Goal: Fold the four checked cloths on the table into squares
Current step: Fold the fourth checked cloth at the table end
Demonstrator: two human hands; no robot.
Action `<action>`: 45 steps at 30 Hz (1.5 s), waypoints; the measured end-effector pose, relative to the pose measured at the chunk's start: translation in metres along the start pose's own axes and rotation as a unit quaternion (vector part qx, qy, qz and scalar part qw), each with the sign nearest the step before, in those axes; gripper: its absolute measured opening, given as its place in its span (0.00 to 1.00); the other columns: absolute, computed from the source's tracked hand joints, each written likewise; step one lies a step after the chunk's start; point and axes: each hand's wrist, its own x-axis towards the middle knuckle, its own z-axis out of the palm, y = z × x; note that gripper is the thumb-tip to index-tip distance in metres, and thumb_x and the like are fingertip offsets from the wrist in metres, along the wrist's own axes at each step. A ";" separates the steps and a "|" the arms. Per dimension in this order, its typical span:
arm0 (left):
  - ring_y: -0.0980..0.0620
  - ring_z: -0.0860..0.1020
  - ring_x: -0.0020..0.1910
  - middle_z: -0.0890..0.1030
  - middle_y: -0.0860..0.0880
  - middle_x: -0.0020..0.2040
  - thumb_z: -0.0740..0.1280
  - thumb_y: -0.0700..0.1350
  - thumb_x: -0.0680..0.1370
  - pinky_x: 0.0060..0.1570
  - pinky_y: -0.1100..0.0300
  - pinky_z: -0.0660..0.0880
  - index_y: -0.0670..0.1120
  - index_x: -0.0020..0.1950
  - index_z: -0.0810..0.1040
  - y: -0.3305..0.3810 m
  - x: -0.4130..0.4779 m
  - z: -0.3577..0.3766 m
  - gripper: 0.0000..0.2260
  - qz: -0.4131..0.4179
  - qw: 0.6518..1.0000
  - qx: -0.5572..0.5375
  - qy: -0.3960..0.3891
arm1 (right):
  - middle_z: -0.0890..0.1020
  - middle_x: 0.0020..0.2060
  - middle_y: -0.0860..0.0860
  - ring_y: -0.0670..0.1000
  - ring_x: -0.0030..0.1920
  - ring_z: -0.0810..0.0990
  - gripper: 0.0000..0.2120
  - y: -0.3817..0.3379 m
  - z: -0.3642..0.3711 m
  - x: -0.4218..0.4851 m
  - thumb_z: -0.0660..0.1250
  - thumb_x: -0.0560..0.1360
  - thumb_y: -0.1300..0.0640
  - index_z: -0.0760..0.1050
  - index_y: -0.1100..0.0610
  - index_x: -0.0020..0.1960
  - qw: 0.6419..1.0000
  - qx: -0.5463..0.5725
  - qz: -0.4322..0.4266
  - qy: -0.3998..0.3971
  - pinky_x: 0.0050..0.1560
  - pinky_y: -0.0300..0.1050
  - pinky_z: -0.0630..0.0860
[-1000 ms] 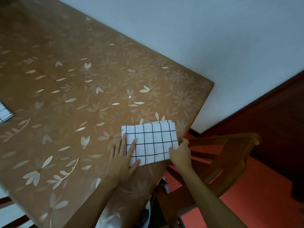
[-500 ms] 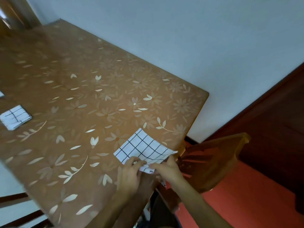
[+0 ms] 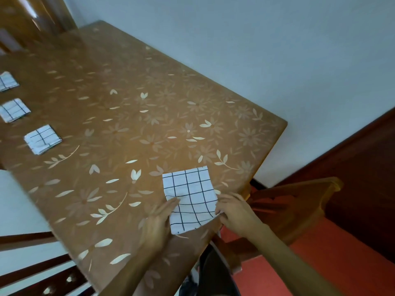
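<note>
Cloth (image 3: 189,197) four, near right table (image 3: 128,124) corner, mid-fold: left hand (image 3: 158,223) flat-fingered on its left edge, right hand (image 3: 237,212) pinching its right edge. Next move, likely: halve into a square.

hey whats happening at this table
A person is folding checked cloths on the floral table. Three are done and lie in a row on the left: the near square, the middle square, the far square. The fourth cloth lies by the near right corner, larger than those. The left hand rests straight fingers on its left edge; the right hand seems to pinch its right edge, the near part lifted.
</note>
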 end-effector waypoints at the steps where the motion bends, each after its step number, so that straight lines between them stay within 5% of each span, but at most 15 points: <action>1: 0.51 0.76 0.65 0.78 0.57 0.67 0.68 0.40 0.75 0.50 0.58 0.79 0.56 0.66 0.79 -0.005 -0.001 -0.001 0.21 -0.012 1.000 0.017 -0.019 | 0.82 0.55 0.45 0.45 0.65 0.73 0.09 0.001 0.001 0.001 0.65 0.74 0.57 0.82 0.51 0.51 1.000 -0.005 0.002 0.007 0.74 0.47 0.58; 6: 0.52 0.74 0.68 0.80 0.60 0.65 0.63 0.46 0.78 0.45 0.57 0.82 0.58 0.66 0.78 -0.026 -0.003 -0.004 0.17 0.034 0.993 0.077 -0.078 | 0.80 0.54 0.44 0.45 0.58 0.74 0.12 0.011 0.010 -0.001 0.60 0.73 0.54 0.78 0.48 0.53 1.000 0.021 0.013 -0.004 0.69 0.43 0.64; 8: 0.55 0.73 0.67 0.80 0.58 0.64 0.58 0.50 0.79 0.44 0.57 0.82 0.57 0.69 0.75 -0.024 -0.003 -0.006 0.19 0.036 0.992 0.078 -0.091 | 0.81 0.47 0.45 0.46 0.49 0.75 0.08 0.009 0.007 0.001 0.60 0.72 0.55 0.77 0.50 0.46 0.998 0.066 0.011 0.016 0.55 0.45 0.74; 10: 0.56 0.72 0.63 0.79 0.55 0.63 0.64 0.49 0.78 0.45 0.55 0.80 0.55 0.70 0.74 -0.023 -0.002 -0.006 0.20 0.012 0.993 0.051 -0.103 | 0.80 0.41 0.45 0.45 0.42 0.76 0.05 0.007 0.000 0.001 0.62 0.74 0.58 0.76 0.51 0.42 0.984 0.169 0.038 0.030 0.43 0.45 0.75; 14: 0.56 0.79 0.51 0.81 0.59 0.54 0.65 0.55 0.78 0.45 0.60 0.75 0.56 0.58 0.81 -0.024 0.009 -0.002 0.11 -0.056 0.994 -0.039 -0.079 | 0.85 0.50 0.43 0.41 0.52 0.82 0.12 0.007 -0.007 0.009 0.70 0.75 0.57 0.79 0.48 0.58 0.900 0.412 0.138 0.038 0.54 0.40 0.79; 17: 0.57 0.80 0.38 0.84 0.57 0.40 0.61 0.62 0.77 0.40 0.59 0.75 0.51 0.45 0.82 -0.024 0.024 -0.002 0.17 -0.136 0.983 -0.106 -0.057 | 0.85 0.51 0.43 0.40 0.53 0.82 0.25 0.007 -0.010 0.023 0.78 0.70 0.54 0.74 0.45 0.63 0.834 0.514 0.193 0.048 0.52 0.38 0.79; 20: 0.59 0.77 0.32 0.80 0.58 0.30 0.68 0.52 0.79 0.33 0.63 0.69 0.50 0.36 0.77 -0.023 0.036 -0.001 0.13 -0.184 0.971 -0.141 -0.057 | 0.84 0.52 0.45 0.42 0.55 0.81 0.35 0.015 -0.001 0.036 0.81 0.66 0.56 0.69 0.45 0.68 0.840 0.495 0.222 0.005 0.55 0.41 0.77; 23: 0.59 0.78 0.32 0.82 0.54 0.31 0.69 0.49 0.79 0.34 0.64 0.71 0.48 0.41 0.80 -0.022 0.045 0.000 0.08 -0.216 0.960 -0.166 -0.060 | 0.84 0.50 0.49 0.48 0.54 0.81 0.28 0.021 0.013 0.050 0.75 0.72 0.60 0.70 0.51 0.69 0.846 0.461 0.267 0.007 0.60 0.53 0.78; 28: 0.56 0.83 0.35 0.85 0.53 0.37 0.69 0.49 0.79 0.36 0.61 0.75 0.53 0.48 0.79 -0.018 0.051 0.001 0.02 -0.260 0.945 -0.193 -0.048 | 0.83 0.49 0.51 0.51 0.51 0.82 0.20 0.023 0.023 0.067 0.71 0.76 0.58 0.72 0.55 0.66 0.851 0.423 0.309 0.042 0.57 0.53 0.80; 36: 0.52 0.83 0.40 0.85 0.52 0.42 0.67 0.51 0.79 0.38 0.57 0.75 0.53 0.50 0.75 -0.012 0.053 0.006 0.04 -0.285 0.952 -0.107 -0.029 | 0.82 0.48 0.51 0.51 0.51 0.80 0.21 0.020 0.027 0.067 0.72 0.75 0.53 0.72 0.56 0.65 0.869 0.369 0.323 0.066 0.54 0.46 0.77; 42: 0.53 0.85 0.39 0.86 0.49 0.39 0.78 0.54 0.70 0.44 0.52 0.82 0.50 0.53 0.76 -0.017 0.050 0.000 0.18 -0.305 0.918 -0.240 -0.082 | 0.83 0.49 0.53 0.53 0.51 0.82 0.18 0.013 0.028 0.065 0.71 0.76 0.52 0.72 0.56 0.63 0.873 0.341 0.342 0.073 0.52 0.49 0.80; 45: 0.49 0.84 0.42 0.85 0.51 0.41 0.75 0.53 0.73 0.39 0.55 0.77 0.50 0.55 0.76 -0.013 0.051 -0.003 0.15 -0.296 0.946 -0.111 -0.072 | 0.84 0.51 0.52 0.54 0.53 0.82 0.19 0.007 0.028 0.064 0.69 0.77 0.50 0.71 0.54 0.64 0.888 0.297 0.346 0.063 0.50 0.47 0.78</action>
